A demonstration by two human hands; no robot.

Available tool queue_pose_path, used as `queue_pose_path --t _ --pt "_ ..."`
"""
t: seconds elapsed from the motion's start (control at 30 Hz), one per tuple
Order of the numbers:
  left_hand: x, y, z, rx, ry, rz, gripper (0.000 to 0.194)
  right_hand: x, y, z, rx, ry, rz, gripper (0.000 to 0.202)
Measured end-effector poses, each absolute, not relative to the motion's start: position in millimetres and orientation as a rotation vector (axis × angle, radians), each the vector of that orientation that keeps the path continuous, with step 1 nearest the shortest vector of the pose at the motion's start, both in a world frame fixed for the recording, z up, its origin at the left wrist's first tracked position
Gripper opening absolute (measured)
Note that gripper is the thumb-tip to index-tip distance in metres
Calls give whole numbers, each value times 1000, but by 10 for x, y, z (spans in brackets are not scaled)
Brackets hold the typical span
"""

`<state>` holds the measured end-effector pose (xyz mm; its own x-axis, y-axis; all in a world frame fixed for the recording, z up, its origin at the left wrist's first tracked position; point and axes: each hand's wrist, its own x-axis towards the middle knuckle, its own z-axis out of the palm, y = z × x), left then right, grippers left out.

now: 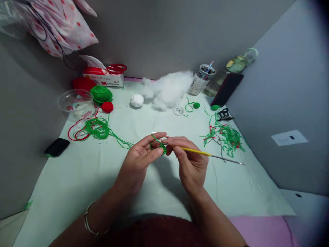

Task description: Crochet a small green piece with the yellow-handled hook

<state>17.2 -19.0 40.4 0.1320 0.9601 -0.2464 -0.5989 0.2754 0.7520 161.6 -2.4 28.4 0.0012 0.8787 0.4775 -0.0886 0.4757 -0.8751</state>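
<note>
Head view. Grey partition walls (159, 37) stood behind a desk (74, 175) with a pale green cover. Left hand (140, 156): grip pinched on one small green crochet piece (163, 149), held above mid-desk; strands ran left to a green yarn coil (99, 128). Right hand (191, 161): grip clamped on one yellow-handled hook (195, 151), inner end at the piece. Step, as judged: forming a stitch. Next move called for steady tension and a careful draw-through.
</note>
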Motion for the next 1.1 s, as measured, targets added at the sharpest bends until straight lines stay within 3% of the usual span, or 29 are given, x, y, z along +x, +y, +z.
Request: queue_pose_path --t 0.17,0.47,0.73,0.87,1.0,1.1 --pt "143 -211 437 549 873 1197 38 1639 -27 274 -807 -1279 1015 14" --pt "115 -219 500 585 932 1186 33 1666 -6 313 -757 -1238 1156 18" --pt "91 -232 422 697 1013 1265 31 1666 -78 325 -730 -1546 717 22" --pt "127 -245 395 710 1057 1308 40 1666 -82 262 -678 -1714 421 25" --pt "163 -239 420 544 908 1246 48 1691 -108 217 -801 -1888 123 34" --pt "159 -210 451 355 750 1129 40 1705 -114 246 -842 -1847 136 33"
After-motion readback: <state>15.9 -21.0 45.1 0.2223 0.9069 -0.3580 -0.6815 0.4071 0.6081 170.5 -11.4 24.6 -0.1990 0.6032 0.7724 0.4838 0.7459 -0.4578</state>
